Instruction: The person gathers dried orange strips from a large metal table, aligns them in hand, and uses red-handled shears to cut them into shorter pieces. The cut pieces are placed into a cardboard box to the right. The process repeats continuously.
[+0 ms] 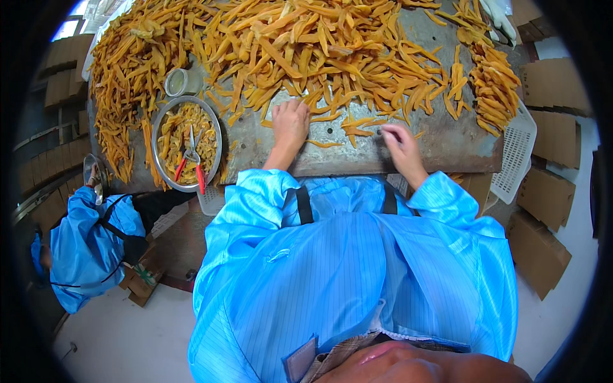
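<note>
Orange strips of what look like dried fruit or sweet potato [297, 43] lie heaped on a worn metal-topped table [258, 148]. My left hand [291, 122] rests at the near edge of the heap, fingers bent down; what lies under its fingertips is hidden. Over the table's front edge is my right hand [403, 148], its fingers curled, and whether it holds anything cannot be made out. A few loose strips [357, 128] lie between the hands. To the left, a round metal bowl [218, 143] contains small trimmings, with red-handled pruning shears [192, 155] on top of them.
A clear plastic jar [178, 82] stands behind the bowl. Stacked strips [495, 86] lie at the table's right corner, above a white perforated crate [515, 153]. Cardboard boxes [550, 81] line the right side. A co-worker in blue [91, 239] is at the far left.
</note>
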`<control>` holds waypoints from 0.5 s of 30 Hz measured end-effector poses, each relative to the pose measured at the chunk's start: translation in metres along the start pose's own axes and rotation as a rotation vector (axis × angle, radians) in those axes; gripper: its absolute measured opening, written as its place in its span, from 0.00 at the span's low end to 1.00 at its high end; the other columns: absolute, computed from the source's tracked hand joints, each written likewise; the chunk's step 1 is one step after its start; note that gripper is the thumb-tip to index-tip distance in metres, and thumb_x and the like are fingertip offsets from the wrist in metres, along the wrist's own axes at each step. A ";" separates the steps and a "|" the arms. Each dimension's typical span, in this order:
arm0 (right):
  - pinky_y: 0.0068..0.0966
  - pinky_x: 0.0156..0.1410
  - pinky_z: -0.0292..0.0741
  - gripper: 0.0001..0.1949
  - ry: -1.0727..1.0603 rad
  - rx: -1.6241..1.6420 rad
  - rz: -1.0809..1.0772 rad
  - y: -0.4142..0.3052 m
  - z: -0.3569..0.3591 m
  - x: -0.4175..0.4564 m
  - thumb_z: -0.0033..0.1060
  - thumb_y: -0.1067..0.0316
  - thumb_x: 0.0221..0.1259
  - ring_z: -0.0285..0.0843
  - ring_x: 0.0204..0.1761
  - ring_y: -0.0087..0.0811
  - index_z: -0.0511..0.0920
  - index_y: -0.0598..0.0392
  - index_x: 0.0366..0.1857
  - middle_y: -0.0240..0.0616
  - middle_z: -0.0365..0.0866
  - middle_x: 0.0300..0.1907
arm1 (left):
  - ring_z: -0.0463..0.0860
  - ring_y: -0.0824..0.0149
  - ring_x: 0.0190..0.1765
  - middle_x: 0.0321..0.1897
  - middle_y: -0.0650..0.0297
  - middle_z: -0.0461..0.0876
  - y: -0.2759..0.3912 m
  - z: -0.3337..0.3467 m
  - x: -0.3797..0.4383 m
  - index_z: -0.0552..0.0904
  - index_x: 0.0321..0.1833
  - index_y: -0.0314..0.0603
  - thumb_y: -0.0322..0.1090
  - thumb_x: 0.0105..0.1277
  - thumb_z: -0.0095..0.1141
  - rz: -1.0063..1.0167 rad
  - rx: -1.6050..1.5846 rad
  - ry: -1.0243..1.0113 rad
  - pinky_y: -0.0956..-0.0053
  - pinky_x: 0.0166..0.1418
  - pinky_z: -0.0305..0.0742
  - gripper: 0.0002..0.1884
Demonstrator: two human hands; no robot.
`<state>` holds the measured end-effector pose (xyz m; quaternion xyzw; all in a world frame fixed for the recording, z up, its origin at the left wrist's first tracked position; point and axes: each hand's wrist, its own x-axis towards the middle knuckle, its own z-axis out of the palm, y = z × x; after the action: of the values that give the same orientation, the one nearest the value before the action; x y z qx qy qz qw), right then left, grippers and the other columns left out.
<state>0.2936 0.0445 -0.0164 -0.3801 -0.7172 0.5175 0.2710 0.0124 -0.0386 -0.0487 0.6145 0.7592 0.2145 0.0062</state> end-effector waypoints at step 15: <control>0.15 0.31 0.65 0.09 0.120 0.903 0.731 -0.019 0.119 0.067 0.54 0.63 0.69 0.65 0.27 0.17 0.72 0.53 0.47 0.24 0.69 0.28 | 0.75 0.56 0.41 0.32 0.60 0.74 -0.001 -0.003 -0.009 0.81 0.31 0.42 0.34 0.51 0.67 -0.137 -0.039 0.063 0.61 0.47 0.65 0.09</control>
<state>0.1582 0.0325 -0.0359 -0.4785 -0.2313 0.8093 0.2503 0.0130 -0.0480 -0.0483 0.5537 0.7950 0.2476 0.0090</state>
